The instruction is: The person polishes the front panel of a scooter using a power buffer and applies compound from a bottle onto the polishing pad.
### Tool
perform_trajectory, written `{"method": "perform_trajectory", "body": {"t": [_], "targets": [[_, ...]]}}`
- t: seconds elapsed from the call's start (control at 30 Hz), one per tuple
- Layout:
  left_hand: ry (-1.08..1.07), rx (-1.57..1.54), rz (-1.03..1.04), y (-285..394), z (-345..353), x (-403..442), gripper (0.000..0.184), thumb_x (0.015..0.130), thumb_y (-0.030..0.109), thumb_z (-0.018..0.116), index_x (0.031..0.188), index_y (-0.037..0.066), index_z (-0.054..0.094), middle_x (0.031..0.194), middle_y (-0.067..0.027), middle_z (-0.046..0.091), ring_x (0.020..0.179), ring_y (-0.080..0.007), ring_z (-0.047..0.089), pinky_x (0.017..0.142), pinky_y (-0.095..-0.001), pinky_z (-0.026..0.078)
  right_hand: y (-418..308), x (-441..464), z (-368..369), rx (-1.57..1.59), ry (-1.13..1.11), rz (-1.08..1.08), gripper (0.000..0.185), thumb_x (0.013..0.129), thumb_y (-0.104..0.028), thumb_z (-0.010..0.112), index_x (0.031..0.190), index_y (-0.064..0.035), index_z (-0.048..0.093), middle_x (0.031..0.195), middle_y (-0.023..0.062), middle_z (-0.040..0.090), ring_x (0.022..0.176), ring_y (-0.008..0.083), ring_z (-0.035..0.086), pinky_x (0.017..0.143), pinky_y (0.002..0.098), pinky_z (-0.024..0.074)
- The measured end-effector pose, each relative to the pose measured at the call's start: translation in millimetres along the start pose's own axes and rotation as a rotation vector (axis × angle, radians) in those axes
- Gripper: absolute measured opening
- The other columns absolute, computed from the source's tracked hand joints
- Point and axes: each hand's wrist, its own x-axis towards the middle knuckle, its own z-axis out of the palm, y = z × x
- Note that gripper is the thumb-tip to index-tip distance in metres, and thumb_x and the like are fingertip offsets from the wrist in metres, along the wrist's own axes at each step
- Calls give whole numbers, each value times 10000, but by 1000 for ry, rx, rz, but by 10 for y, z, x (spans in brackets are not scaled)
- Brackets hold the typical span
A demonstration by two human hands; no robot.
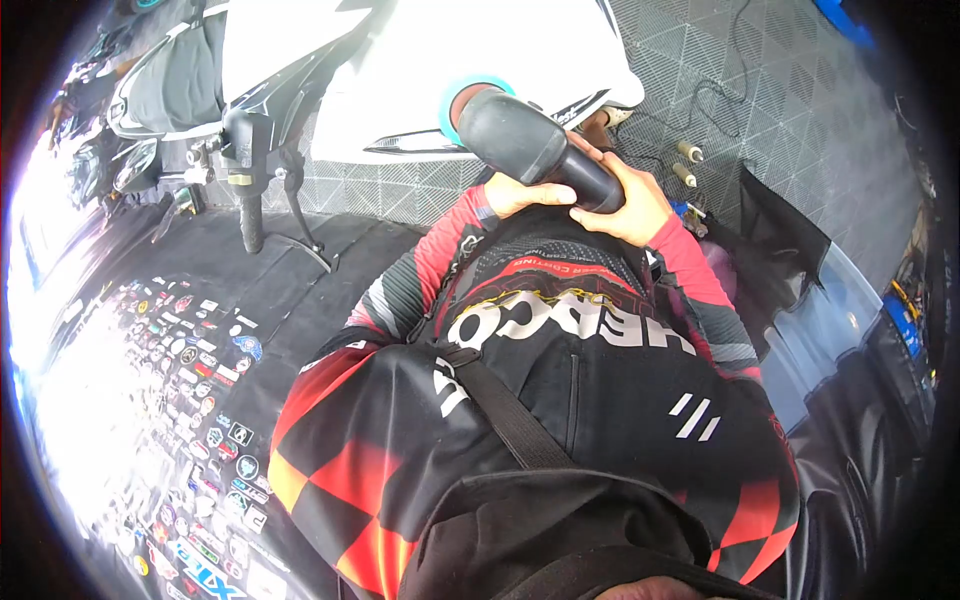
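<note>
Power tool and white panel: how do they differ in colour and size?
The power tool is mostly black, with teal around its round end; the white panel is mainly white, with small dark markings. The tool is compact, while the panel is much broader. Both have rounded edges.

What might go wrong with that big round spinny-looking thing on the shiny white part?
The black, rounded tool, held in both hands, has a round, teal-edged pad near the narrow dark trim on the glossy white panel. If the pad turned, its edge might catch there or scuff something. If the hands slipped, the tool could bump the panel. A foot might also snag the thin dark cable on the grey patterned floor.
</note>
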Motion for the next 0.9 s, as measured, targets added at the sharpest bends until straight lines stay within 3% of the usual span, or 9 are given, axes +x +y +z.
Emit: {"method": "perform_trajectory", "body": {"t": [0.13, 0.3, 0.43, 0.53, 0.6, 0.67, 0.9], "targets": [[-69, 32, 154, 50, -188, -20, 653, 812, 60, 782, 1368, -11, 445, 1381, -210, 511, 1325, -304, 483, 1110, -455, 407, -105, 152, 3, -124, 46, -33, 665, 650, -388, 863, 1135, -31, 581, 1029, 181, 682, 953, 351, 698, 814, 425, 546], [-142, 34, 325, -65, -307, 46, 648, 836, 67, 766, 1385, -5, 427, 1392, -220, 495, 1344, -333, 464, 1120, -465, 400, -225, 173, -70, -192, 77, -55, 730, 638, -393, 865, 1201, -32, 572, 1067, 192, 683, 976, 359, 695, 838, 426, 549], [-100, -6, 201, -85, -120, 141, 673, 821, 22, 757, 1392, -48, 406, 1392, -229, 491, 1359, -347, 448, 1125, -489, 390, -93, 31, -145, -242, 128, -4, 777, 641, -456, 859, 1261, -82, 578, 1146, 167, 673, 1008, 372, 690, 855, 454, 569], [-213, -74, 335, -201, -255, 304, 696, 814, -4, 743, 1412, -52, 389, 1406, -250, 471, 1355, -367, 450, 1116, -513, 392, -104, 88, -134, -312, 198, -74, 800, 632, -464, 865, 1279, -89, 581, 1139, 163, 675, 986, 378, 694, 851, 451, 574], [-273, -24, 637, -134, -361, 361, 770, 752, -10, 833, 1408, 15, 428, 1377, -151, 536, 1277, -272, 539, 1087, -409, 445, -243, 139, -119, -364, 194, -100, 832, 609, -410, 894, 1268, -31, 557, 1130, 183, 687, 1000, 332, 707, 845, 418, 572], [-298, 72, 637, -128, -509, 290, 736, 739, 2, 852, 1362, -24, 462, 1325, -175, 567, 1231, -289, 566, 1060, -420, 457, -315, 166, -69, -352, 254, -190, 804, 611, -395, 895, 1258, -38, 580, 1154, 165, 684, 1008, 315, 708, 853, 405, 575], [-322, 77, 561, -501, -588, 362, 595, 763, 13, 826, 1262, -58, 510, 1221, -198, 608, 1129, -311, 605, 988, -432, 485, -72, 20, -62, -445, 362, -196, 741, 591, -333, 902, 1218, -53, 622, 1090, 142, 700, 978, 279, 714, 844, 387, 579]]}}
